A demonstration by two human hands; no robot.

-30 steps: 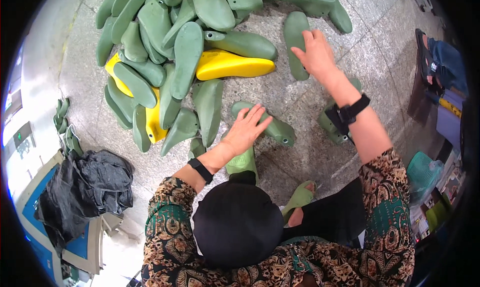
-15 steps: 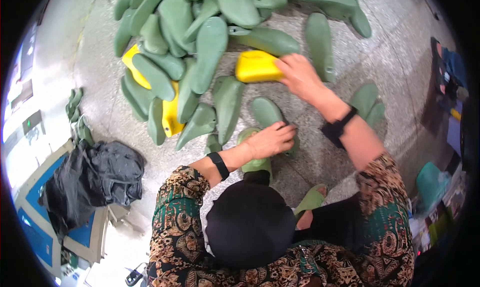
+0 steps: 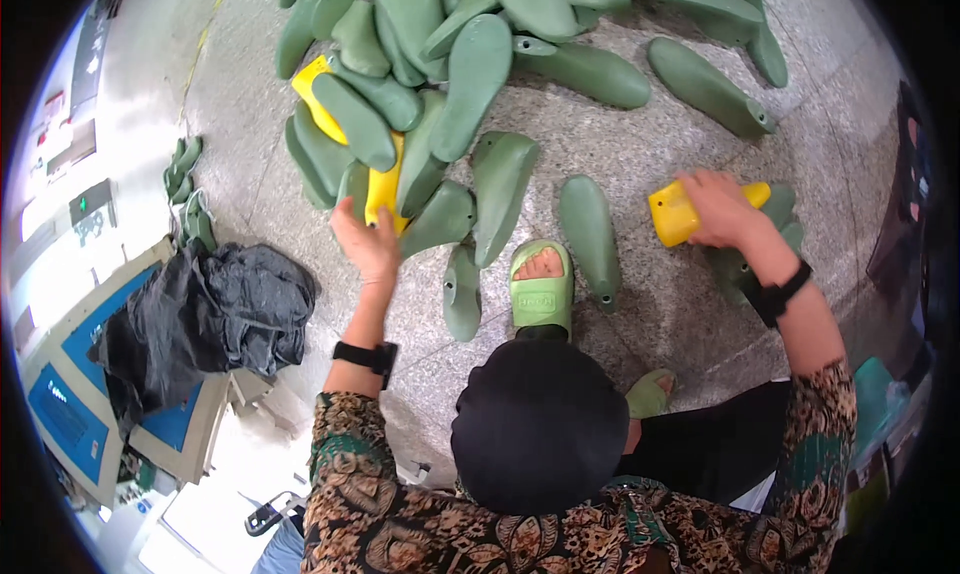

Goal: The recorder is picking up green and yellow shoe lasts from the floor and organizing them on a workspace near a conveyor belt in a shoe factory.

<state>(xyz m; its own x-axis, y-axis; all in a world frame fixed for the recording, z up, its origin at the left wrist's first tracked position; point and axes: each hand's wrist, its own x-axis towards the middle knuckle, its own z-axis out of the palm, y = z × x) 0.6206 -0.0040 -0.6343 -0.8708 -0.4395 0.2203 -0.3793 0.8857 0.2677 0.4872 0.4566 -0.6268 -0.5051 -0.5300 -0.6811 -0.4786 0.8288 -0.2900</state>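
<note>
My right hand (image 3: 718,209) is closed over a yellow shoe last (image 3: 673,214), off to the right. It holds the last above a few green shoe lasts (image 3: 782,206), which it partly hides. On the left, my left hand (image 3: 368,246) has its thumb and fingers apart at the near edge of the pile. Its fingertips are by the lower end of another yellow last (image 3: 383,186) and a green last (image 3: 354,184); whether they touch is unclear. A further yellow last (image 3: 318,99) lies partly under a green one (image 3: 355,122).
A heap of green lasts (image 3: 410,19) covers the far floor. Single lasts lie nearer, one (image 3: 590,239) beside my green slipper (image 3: 541,292) and one (image 3: 462,294) left of it. Black plastic sheeting (image 3: 215,319) drapes over blue-and-beige furniture (image 3: 62,419) at left.
My right hand has carried the yellow last rightward and nearer. My left hand has left the green last by my foot for the pile's left side. A green last at far right has turned.
</note>
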